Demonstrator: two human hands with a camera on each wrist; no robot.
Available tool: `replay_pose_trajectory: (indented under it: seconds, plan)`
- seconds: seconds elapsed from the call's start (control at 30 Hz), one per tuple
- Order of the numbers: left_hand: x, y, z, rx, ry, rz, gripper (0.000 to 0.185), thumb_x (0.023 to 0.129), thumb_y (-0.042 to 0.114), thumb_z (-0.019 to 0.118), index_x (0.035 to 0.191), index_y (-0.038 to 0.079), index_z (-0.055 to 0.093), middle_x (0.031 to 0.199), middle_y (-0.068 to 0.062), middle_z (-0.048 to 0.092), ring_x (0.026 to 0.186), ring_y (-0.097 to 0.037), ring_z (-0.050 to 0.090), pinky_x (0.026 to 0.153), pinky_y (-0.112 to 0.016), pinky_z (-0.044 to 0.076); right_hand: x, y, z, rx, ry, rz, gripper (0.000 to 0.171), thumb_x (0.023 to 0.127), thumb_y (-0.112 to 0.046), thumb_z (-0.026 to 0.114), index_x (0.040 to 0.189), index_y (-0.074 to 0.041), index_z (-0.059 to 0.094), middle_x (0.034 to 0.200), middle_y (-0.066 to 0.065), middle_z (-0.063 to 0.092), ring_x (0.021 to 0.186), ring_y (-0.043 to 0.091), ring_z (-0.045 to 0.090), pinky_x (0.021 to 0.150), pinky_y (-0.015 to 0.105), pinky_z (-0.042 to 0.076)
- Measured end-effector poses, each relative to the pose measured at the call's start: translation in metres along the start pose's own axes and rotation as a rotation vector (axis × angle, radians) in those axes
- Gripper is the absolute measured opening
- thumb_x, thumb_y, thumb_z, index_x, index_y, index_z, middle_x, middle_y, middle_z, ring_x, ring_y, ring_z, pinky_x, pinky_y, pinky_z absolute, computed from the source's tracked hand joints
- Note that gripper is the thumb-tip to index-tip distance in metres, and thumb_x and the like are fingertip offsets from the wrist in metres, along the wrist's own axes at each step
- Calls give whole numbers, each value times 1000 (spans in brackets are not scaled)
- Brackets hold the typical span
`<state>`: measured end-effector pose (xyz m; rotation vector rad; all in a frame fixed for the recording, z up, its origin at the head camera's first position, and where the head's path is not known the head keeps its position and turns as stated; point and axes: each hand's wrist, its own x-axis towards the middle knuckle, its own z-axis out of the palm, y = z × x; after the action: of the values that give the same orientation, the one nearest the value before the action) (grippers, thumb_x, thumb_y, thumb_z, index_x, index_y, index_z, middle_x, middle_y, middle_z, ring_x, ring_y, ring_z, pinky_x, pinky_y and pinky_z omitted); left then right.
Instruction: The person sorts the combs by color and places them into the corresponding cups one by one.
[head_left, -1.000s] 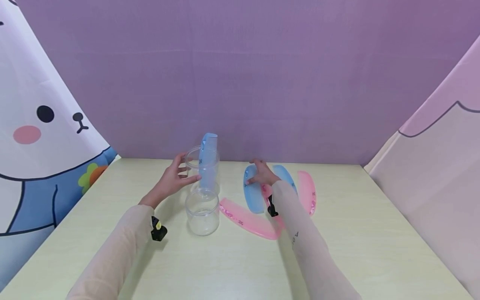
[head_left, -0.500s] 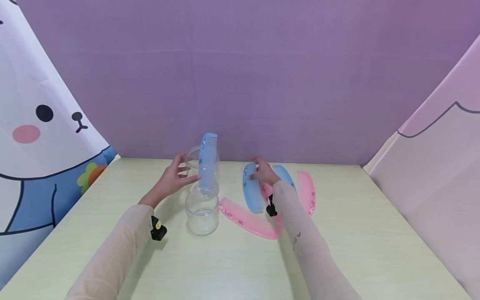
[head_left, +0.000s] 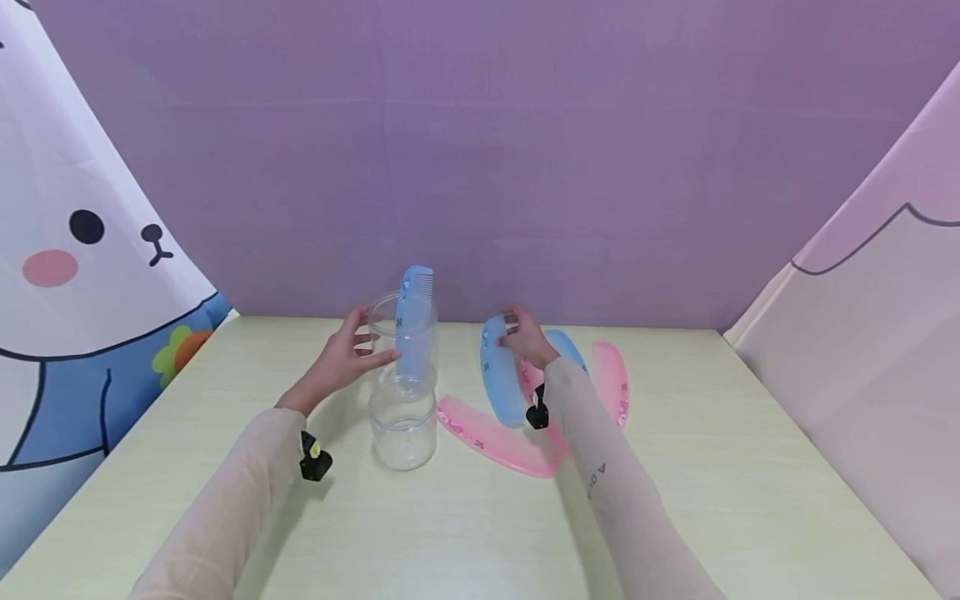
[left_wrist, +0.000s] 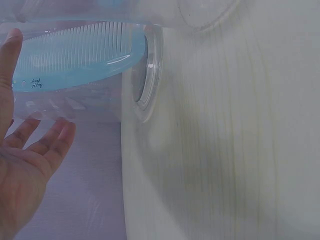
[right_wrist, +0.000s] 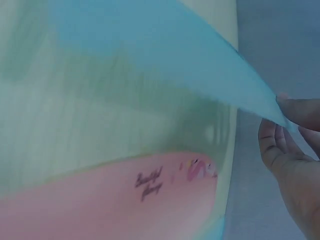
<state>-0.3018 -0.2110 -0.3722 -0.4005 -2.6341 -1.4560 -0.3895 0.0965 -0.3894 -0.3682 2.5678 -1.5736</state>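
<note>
My left hand (head_left: pixel 345 358) holds the rear clear jar (head_left: pixel 381 329), thumb on the near side and fingers on the far side. A blue comb (head_left: pixel 413 292) stands upright in that jar, its top above the rim. Directly in front is a second clear jar (head_left: pixel 402 433). With thumb and fingers, my right hand (head_left: pixel 527 340) pinches one end of another blue comb (head_left: pixel 500 375). The right wrist view shows this comb (right_wrist: pixel 165 55) tilted, its pinched end off the table. Beneath it lies a pink comb (right_wrist: pixel 165 195) with a flamingo print.
A pink comb (head_left: pixel 498 442) lies in front of the raised comb. Farther right are a blue comb (head_left: pixel 567 346), partly hidden by the right arm, and another pink comb (head_left: pixel 612 379). A purple cloth (head_left: pixel 480 167) hangs behind the table's back edge.
The right hand's grasp has shifted onto the far end of the blue comb, and that end has risen and tipped slightly left. The left hand and the jars stay in place.
</note>
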Motion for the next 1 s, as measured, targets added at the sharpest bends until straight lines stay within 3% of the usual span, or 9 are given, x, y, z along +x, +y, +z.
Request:
replay_pose_trajectory:
  seconds: [0.33,1.0]
  plan:
    - [0,0,0,4,-5,1,94,76,40,71,144,14,11,143,-17,31,124,-42,42,96,-51,43,0,-11,-1,77,10,-36,55,82,8,57,133,-2,38,127,18,46,113,32,47,98,45,43]
    - [-1,0,-1,8,-7,19,95,77,39,71,144,13,9,143,-18,31,124,-43,41,96,-51,42,-6,-42,-10,151,54,-20,52,79,15,53,127,-3,45,118,17,48,100,27,50,87,40,51]
